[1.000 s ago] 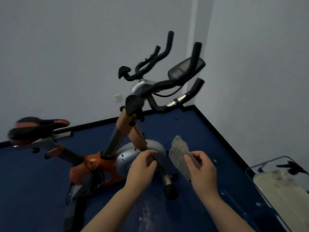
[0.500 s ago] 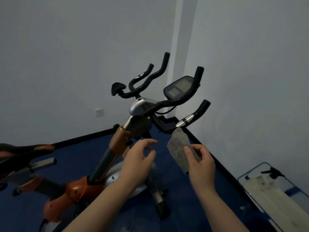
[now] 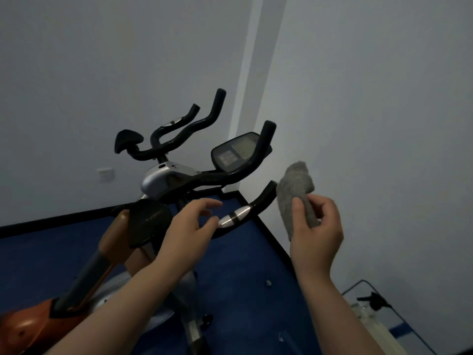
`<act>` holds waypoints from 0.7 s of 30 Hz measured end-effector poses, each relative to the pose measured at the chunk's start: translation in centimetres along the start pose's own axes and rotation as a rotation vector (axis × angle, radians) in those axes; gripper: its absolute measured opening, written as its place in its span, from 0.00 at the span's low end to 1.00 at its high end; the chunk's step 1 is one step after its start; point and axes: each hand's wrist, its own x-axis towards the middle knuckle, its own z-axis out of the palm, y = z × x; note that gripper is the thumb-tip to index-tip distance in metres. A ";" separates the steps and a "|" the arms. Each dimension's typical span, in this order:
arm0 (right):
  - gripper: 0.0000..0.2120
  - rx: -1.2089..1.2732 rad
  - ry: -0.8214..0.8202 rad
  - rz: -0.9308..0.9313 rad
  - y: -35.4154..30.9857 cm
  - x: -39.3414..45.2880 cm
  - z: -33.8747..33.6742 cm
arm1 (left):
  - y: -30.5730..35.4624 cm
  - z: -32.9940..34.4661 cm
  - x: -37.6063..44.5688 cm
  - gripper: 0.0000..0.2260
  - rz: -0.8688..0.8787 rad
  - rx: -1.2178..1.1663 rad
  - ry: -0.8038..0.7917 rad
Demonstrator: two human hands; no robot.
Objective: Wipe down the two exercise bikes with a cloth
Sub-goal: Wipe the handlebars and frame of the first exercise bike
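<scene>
grey cloth point(image 3: 294, 190) pinched in right hand point(image 3: 316, 234) beside handlebar point(image 3: 258, 204).

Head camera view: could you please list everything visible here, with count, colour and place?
exercise bike: one, black, silver and orange, centre-left on the floor
console display: one, black, between the handlebars
handlebar grip: one, black with a silver band, nearest the hands
cloth: one, grey, pinched in the right hand
floor: blue with black skirting
walls: pale grey, meeting in a corner
wall socket: one, white, left wall
glass-topped table: one, bottom right, partly out of view
left hand: open, beside the grip's silver band
right hand: holding the cloth
</scene>
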 end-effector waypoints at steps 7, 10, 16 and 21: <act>0.11 -0.162 -0.423 -0.131 4.6 3.7 3.2 | 0.3 4.6 2.9 0.11 -0.015 0.015 -0.014; 0.18 -0.134 -0.480 -0.104 5.0 3.9 4.1 | -0.1 5.3 3.3 0.11 -0.008 0.012 -0.017; 0.19 -0.039 -0.544 -0.088 5.2 4.9 4.5 | -0.8 6.1 4.8 0.09 -0.004 0.013 -0.082; 0.22 0.035 -0.313 0.017 6.2 1.2 4.0 | -1.1 5.8 5.6 0.08 0.017 0.004 -0.165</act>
